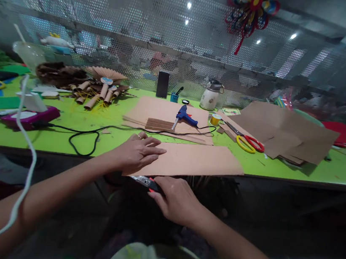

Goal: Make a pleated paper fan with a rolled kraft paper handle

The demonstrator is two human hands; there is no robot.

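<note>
My left hand (136, 152) lies flat, fingers stretched out, on the left end of a brown cardboard sheet (197, 160) that overhangs the front edge of the green table (298, 169). Just below that edge, my right hand (176, 198) is closed round a utility knife (143, 181) with an orange and grey body, its tip at the sheet's lower left corner. There is a ring on my left hand.
Behind the sheet lie more cardboard sheets (168, 116), a blue glue gun (184, 116) with a black cord, yellow tape (215, 119) and red-and-yellow scissors (249, 143). Cardboard rolls (96, 92) are piled at the left, folded cardboard (284, 129) at the right. A perforated metal screen backs the table.
</note>
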